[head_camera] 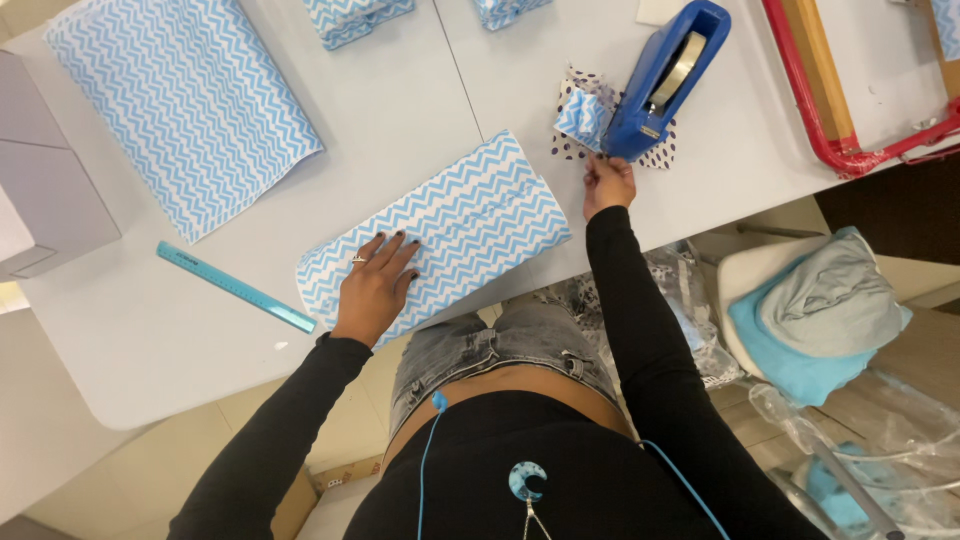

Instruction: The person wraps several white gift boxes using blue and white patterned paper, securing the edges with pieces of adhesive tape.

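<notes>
A flat parcel (460,225) wrapped in blue-and-white zigzag paper lies near the table's front edge. My left hand (375,285) rests flat on its left end with the fingers spread, pressing it down. My right hand (607,183) is at the mouth of a blue tape dispenser (665,80) just right of the parcel, fingertips pinched at the cutter end. Whether tape is between the fingers is too small to tell.
A sheet of the same zigzag paper (185,105) lies at the back left, a teal ruler (235,287) beside the parcel's left end. A grey box (45,190) stands at far left. Crumpled paper scraps (582,115) sit by the dispenser. A red-framed tray (830,100) is at right.
</notes>
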